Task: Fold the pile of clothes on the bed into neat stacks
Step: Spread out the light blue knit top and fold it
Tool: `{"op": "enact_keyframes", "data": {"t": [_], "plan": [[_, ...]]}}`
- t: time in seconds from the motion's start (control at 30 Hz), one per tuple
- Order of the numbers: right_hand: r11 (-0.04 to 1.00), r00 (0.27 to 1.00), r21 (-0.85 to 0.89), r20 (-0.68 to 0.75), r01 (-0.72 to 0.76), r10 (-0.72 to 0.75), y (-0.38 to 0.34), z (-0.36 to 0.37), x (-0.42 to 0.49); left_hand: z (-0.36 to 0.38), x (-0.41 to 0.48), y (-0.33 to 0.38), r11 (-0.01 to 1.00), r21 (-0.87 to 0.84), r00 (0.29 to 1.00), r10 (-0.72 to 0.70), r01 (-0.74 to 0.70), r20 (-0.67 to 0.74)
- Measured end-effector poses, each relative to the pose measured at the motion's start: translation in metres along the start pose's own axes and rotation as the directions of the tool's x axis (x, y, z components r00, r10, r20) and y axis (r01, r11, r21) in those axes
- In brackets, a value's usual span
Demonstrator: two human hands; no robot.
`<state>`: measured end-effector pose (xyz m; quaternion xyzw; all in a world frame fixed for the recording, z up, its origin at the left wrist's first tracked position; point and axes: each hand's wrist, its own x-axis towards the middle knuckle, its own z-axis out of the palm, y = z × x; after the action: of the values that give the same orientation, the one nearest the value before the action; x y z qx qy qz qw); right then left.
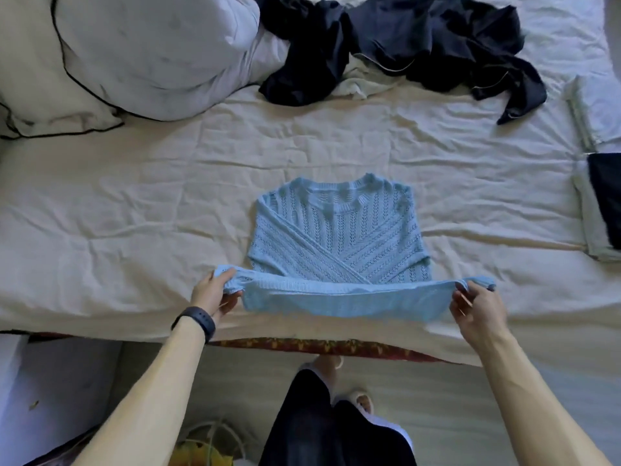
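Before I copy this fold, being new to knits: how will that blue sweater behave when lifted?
Likely floppy: the blue sweater droops between the left hand and right hand. Probably light, as pinches at two corners lift its hem. The open knit may stretch.

Rumpled white bed (134, 213), pillows (151, 52), pale floor (437, 398)

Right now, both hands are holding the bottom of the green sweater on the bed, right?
Not quite. The head view shows the sweater is light blue, not green. The left hand and right hand do hold its bottom edge, on the bed.
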<state>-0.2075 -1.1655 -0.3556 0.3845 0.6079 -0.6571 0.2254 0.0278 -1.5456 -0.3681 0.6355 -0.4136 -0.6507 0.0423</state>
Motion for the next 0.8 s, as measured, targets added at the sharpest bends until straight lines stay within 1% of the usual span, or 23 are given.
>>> {"op": "enact_keyframes", "data": {"t": [0.2,0.27,0.3,0.33,0.37,0.4,0.47,0.5,0.53,0.57,0.63,0.67,0.73,0.8], "plan": [[0.992,0.995,-0.077,0.031,0.102,-0.100,-0.044,0.129,0.109,0.074,0.124,0.085,0.995,-0.086,0.999,0.044,-0.044,-0.004],[0.981,0.989,-0.130,0.045,0.147,-0.142,-0.046,0.166,0.150,0.098,0.166,0.100,0.994,-0.088,0.998,0.062,-0.059,0.029],[0.964,0.983,-0.195,0.070,0.179,-0.168,-0.041,0.180,0.169,0.108,0.186,0.103,0.996,-0.063,0.996,0.066,-0.061,0.067],[0.931,0.977,-0.299,0.099,0.212,-0.191,-0.034,0.189,0.186,0.115,0.202,0.102,0.998,-0.012,0.993,0.058,-0.057,0.105],[0.873,0.968,-0.419,0.129,0.249,-0.215,-0.027,0.195,0.198,0.122,0.217,0.100,0.997,0.044,0.991,0.056,-0.062,0.121],[0.788,0.958,-0.546,0.139,0.286,-0.251,-0.020,0.198,0.207,0.127,0.228,0.095,0.990,0.102,0.992,0.085,-0.095,0.097],[0.601,0.930,-0.739,0.094,0.304,-0.354,-0.010,0.197,0.220,0.129,0.243,0.085,0.932,0.300,0.974,0.224,-0.204,-0.031],[0.541,0.914,-0.790,0.058,0.288,-0.402,-0.010,0.196,0.226,0.129,0.246,0.081,0.887,0.399,0.954,0.289,-0.234,-0.082],[0.505,0.905,-0.822,0.028,0.262,-0.424,-0.013,0.197,0.231,0.128,0.247,0.080,0.854,0.457,0.937,0.331,-0.249,-0.108],[0.484,0.908,-0.844,0.007,0.230,-0.419,-0.018,0.198,0.234,0.129,0.249,0.081,0.844,0.477,0.933,0.339,-0.245,-0.122],[0.470,0.919,-0.864,-0.022,0.181,-0.393,-0.029,0.199,0.243,0.133,0.253,0.085,0.846,0.492,0.946,0.301,-0.205,-0.124],[0.491,0.928,-0.855,-0.029,0.170,-0.371,-0.034,0.198,0.248,0.134,0.256,0.088,0.838,0.510,0.950,0.290,-0.193,-0.116],[0.560,0.940,-0.804,-0.006,0.199,-0.342,-0.045,0.201,0.258,0.138,0.262,0.094,0.796,0.570,0.939,0.322,-0.201,-0.118],[0.603,0.923,-0.751,0.025,0.271,-0.384,-0.053,0.205,0.265,0.140,0.265,0.099,0.754,0.623,0.905,0.390,-0.209,-0.170]]}}
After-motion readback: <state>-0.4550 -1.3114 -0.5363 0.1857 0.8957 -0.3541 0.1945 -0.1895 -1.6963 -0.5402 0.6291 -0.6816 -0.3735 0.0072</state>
